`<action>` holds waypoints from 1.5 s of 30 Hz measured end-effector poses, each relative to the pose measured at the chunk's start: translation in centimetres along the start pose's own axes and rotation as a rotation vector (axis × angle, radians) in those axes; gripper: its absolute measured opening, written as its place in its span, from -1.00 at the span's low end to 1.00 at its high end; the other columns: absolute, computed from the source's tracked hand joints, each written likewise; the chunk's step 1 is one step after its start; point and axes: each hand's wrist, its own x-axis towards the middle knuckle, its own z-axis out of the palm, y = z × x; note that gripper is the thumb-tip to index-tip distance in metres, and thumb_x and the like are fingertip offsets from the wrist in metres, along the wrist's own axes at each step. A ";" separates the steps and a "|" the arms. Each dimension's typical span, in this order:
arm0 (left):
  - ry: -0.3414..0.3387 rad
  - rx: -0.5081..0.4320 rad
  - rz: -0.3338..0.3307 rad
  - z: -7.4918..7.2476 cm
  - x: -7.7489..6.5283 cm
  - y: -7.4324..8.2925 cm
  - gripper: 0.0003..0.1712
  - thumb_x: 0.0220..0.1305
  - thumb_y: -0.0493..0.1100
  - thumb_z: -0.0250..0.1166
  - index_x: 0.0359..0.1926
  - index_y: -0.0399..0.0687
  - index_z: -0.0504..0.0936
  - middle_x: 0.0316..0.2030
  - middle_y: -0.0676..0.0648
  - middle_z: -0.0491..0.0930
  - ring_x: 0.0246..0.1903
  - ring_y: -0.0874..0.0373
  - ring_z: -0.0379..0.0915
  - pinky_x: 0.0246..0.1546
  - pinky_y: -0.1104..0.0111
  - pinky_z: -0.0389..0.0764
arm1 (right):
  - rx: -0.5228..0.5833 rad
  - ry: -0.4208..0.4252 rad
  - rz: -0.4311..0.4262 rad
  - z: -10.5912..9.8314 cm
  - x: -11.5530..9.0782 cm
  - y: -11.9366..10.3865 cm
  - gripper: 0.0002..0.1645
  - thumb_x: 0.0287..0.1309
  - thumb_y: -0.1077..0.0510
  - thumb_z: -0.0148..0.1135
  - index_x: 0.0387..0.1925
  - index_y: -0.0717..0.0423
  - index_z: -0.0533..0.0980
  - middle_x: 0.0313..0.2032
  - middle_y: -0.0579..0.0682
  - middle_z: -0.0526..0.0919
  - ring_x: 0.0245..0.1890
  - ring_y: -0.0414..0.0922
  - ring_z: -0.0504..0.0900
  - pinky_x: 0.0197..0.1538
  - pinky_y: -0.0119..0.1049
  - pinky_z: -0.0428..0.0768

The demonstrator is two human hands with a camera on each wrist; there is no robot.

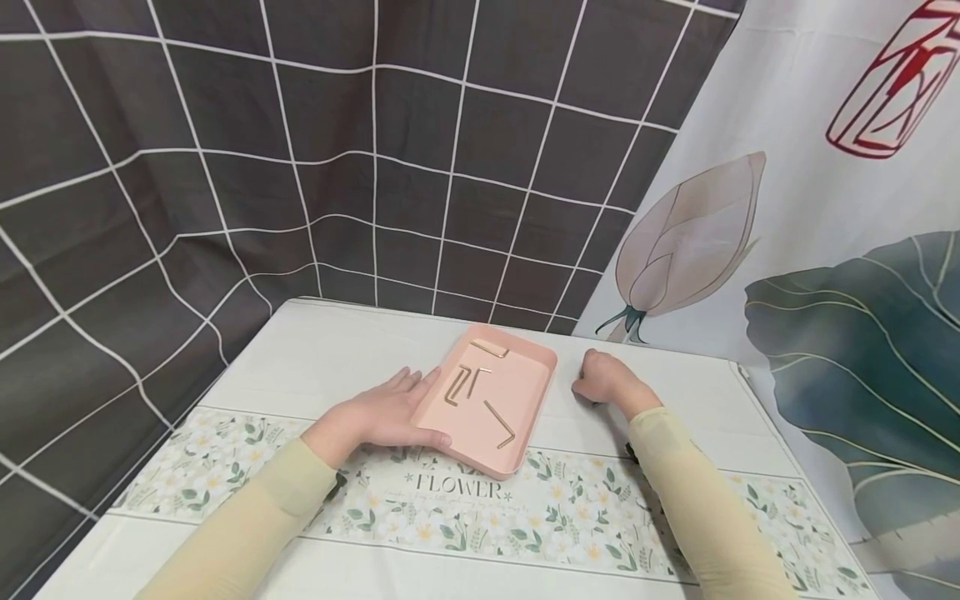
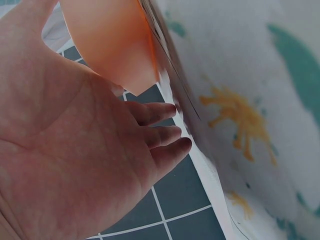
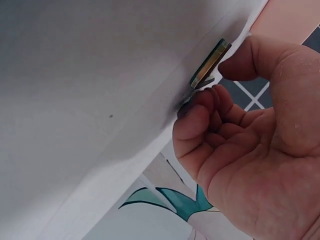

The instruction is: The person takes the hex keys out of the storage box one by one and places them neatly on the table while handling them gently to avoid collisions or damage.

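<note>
In the head view a pink tray (image 1: 480,433) lies at a slant on the table, with several brass-coloured hex keys (image 1: 501,423) spread inside. My left hand (image 1: 386,412) rests against the tray's left side. Its thumb lies at the near rim, and the fingers extend fairly straight in the left wrist view. To the right of the tray, my right hand (image 1: 606,379) is down at the table with its fingers curled. The right wrist view shows a brass-coloured hex key (image 3: 210,64) between thumb and curled fingers, close to the tabletop; the exact contact is partly hidden.
A white cloth with a floral band (image 1: 420,525) covers the table. Behind it hangs a dark curtain (image 1: 337,192) with a white grid, and a pale curtain (image 1: 697,125) with leaf and flower prints is on the right.
</note>
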 end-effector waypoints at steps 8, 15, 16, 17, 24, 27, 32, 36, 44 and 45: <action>-0.002 -0.006 -0.002 0.0 0.0 0.2 0.55 0.24 0.78 0.21 0.85 -0.04 -0.19 0.76 -0.36 -0.04 0.75 -0.37 -0.24 0.67 -0.31 0.07 | 0.007 0.061 -0.007 0.1 -0.2 0.2 -0.45 0.30 0.06 0.33 0.04 0.49 0.51 -0.08 0.35 0.69 -0.03 0.26 0.71 0.24 0.21 0.71; -0.002 -0.005 0.001 0.0 0.0 0.1 0.54 0.25 0.77 0.20 0.84 -0.05 -0.19 0.76 -0.36 -0.04 0.75 -0.37 -0.24 0.68 -0.30 0.06 | 0.016 0.115 0.007 0.0 -0.7 0.2 -0.42 0.29 -0.05 0.34 0.02 0.40 0.49 -0.08 0.30 0.62 0.04 0.30 0.65 0.17 0.26 0.69; -0.002 -0.006 0.002 0.1 0.0 0.1 0.54 0.25 0.77 0.20 0.84 -0.06 -0.19 0.76 -0.36 -0.04 0.75 -0.37 -0.24 0.68 -0.30 0.06 | 0.026 0.121 0.010 0.0 -0.8 0.1 -0.40 0.29 -0.06 0.34 0.04 0.40 0.48 -0.06 0.30 0.61 0.05 0.30 0.65 0.17 0.26 0.69; -0.002 -0.009 0.003 0.1 0.0 0.1 0.54 0.25 0.77 0.21 0.84 -0.06 -0.19 0.76 -0.36 -0.04 0.75 -0.37 -0.24 0.67 -0.31 0.06 | 0.038 0.126 0.013 0.0 -0.9 0.1 -0.37 0.29 -0.07 0.34 0.08 0.41 0.47 -0.04 0.31 0.60 0.06 0.29 0.63 0.17 0.26 0.69; 0.003 -0.008 0.009 0.1 0.0 0.1 0.55 0.25 0.78 0.20 0.84 -0.06 -0.20 0.77 -0.33 -0.04 0.75 -0.38 -0.24 0.68 -0.31 0.05 | 0.093 0.175 0.014 0.0 -1.2 -0.5 -0.22 0.29 -0.13 0.31 0.21 0.46 0.41 0.04 0.33 0.54 0.05 0.25 0.57 0.19 0.25 0.66; 0.003 -0.009 0.010 0.1 0.1 0.1 0.55 0.25 0.77 0.21 0.84 -0.07 -0.20 0.77 -0.33 -0.04 0.75 -0.39 -0.24 0.67 -0.32 0.05 | 0.100 0.193 0.004 -0.1 -1.5 -0.7 -0.23 0.29 -0.13 0.29 0.21 0.46 0.41 0.05 0.33 0.53 0.05 0.25 0.55 0.21 0.24 0.65; 0.003 -0.015 0.009 0.2 0.1 0.1 0.54 0.25 0.77 0.21 0.84 -0.07 -0.19 0.76 -0.34 -0.03 0.74 -0.39 -0.24 0.67 -0.33 0.06 | 0.126 0.216 -0.013 -0.4 -2.0 -1.1 -0.25 0.30 -0.11 0.28 0.20 0.44 0.41 0.06 0.34 0.53 0.07 0.26 0.55 0.22 0.24 0.63; 0.004 -0.014 0.013 0.2 0.1 0.2 0.55 0.26 0.77 0.21 0.84 -0.08 -0.19 0.76 -0.33 -0.03 0.74 -0.40 -0.23 0.67 -0.33 0.06 | 0.143 0.231 -0.032 -0.8 -2.5 -1.6 -0.28 0.31 -0.09 0.30 0.19 0.44 0.41 0.06 0.32 0.53 0.06 0.24 0.55 0.21 0.22 0.63; 0.001 -0.012 0.010 0.1 0.2 0.1 0.55 0.25 0.77 0.21 0.84 -0.07 -0.21 0.77 -0.34 -0.05 0.74 -0.39 -0.25 0.67 -0.33 0.05 | 0.181 0.248 -0.081 -1.4 -3.0 -3.1 -0.29 0.35 -0.10 0.35 0.18 0.44 0.44 0.03 0.31 0.57 0.03 0.22 0.58 0.20 0.19 0.65; 0.000 -0.010 0.008 0.1 0.2 0.1 0.55 0.25 0.77 0.21 0.84 -0.06 -0.21 0.77 -0.33 -0.05 0.75 -0.39 -0.25 0.67 -0.32 0.05 | 0.186 0.249 -0.085 -1.4 -3.0 -3.4 -0.29 0.37 -0.11 0.35 0.18 0.44 0.44 0.03 0.31 0.57 0.02 0.21 0.59 0.19 0.18 0.65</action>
